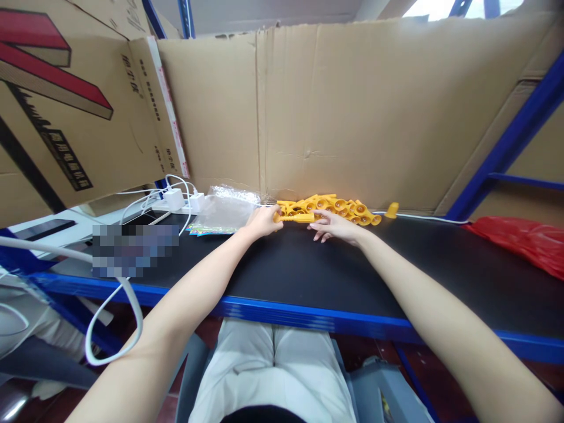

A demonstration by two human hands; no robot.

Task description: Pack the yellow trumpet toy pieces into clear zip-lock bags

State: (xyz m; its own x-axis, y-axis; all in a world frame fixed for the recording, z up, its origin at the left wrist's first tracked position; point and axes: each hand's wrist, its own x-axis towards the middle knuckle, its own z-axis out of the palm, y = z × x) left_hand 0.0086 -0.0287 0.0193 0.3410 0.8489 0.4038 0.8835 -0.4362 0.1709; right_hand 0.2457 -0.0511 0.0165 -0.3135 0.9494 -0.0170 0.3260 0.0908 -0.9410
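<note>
On the black desk point(304, 276), one yellow piece point(299, 218) is gripped by the left hand point(265, 221), its long axis laid sideways, its far end pointed at the right hand point(335, 227), whose fingers are loosely spread; whether contact is made cannot be told. Just behind, one yellow heap point(341, 205) is piled, its pieces too overlapped to count.

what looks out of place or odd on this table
One lone yellow piece sits to the right of the heap of yellow pieces, apart from the rest. At the left, a white cable loops down in front of the blue table edge, which looks untidy. No spill or damage stands out.
</note>
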